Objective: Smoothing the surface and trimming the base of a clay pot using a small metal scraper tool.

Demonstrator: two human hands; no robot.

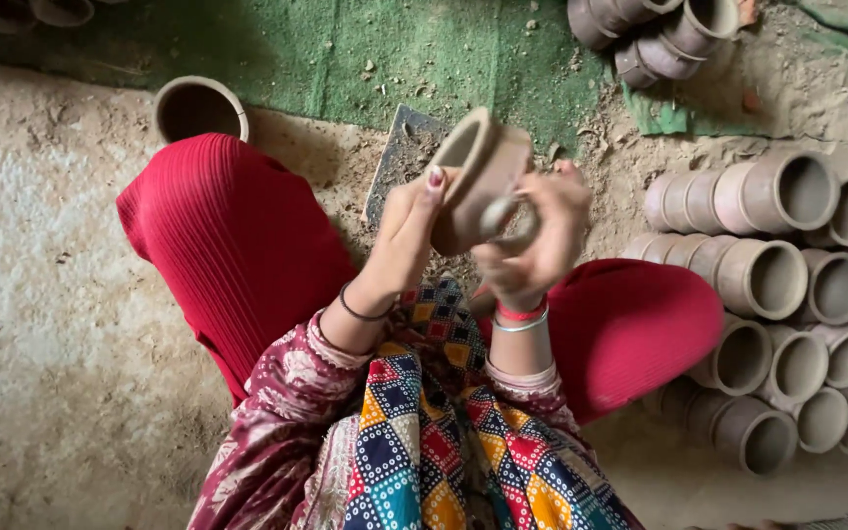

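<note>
I hold a small unfired clay cup (488, 167) tilted on its side above my lap, its mouth facing up and to the left. My left hand (406, 226) grips the cup's rim and side with thumb and fingers. My right hand (534, 240) is curled against the cup's base, pressing a small rounded tool (499, 214) to it; the fingers blur there. Both wrists wear bangles. My knees in red trousers spread to either side.
Rows of nested clay cups (777, 275) lie on the dirt at the right. More cups (660, 29) are stacked at the top right. A single cup (198, 106) stands upright by my left knee. A dark flat slab (399, 157) lies below my hands, at the edge of a green mat (345, 49).
</note>
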